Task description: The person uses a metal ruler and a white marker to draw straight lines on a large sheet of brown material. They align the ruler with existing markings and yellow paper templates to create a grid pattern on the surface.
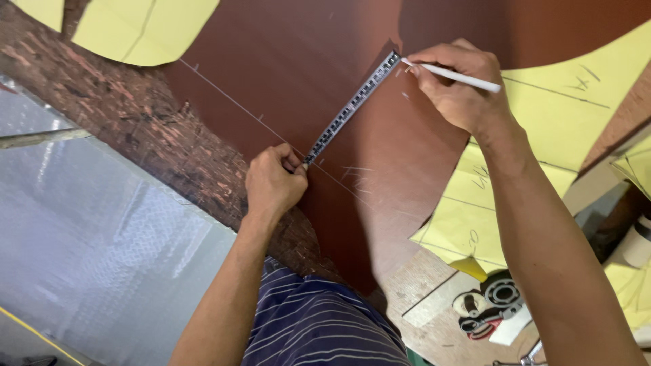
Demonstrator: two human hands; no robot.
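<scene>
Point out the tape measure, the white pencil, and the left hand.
tape measure [352,107]: head view, middle of the stretched strip.
white pencil [461,78]: head view, mid-shaft beside the fingers.
left hand [273,184]: head view, back of the fist pinning the tape's lower end.

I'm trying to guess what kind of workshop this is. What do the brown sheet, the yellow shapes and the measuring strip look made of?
The brown sheet looks like leather or a leather-like material: smooth, matte, with pale marking lines on it. The yellow shapes seem to be thin card or paper, flat and pen-marked. The measuring strip, stretched between left hand and right hand, looks like flexible tape, possibly cloth or plastic.
</scene>
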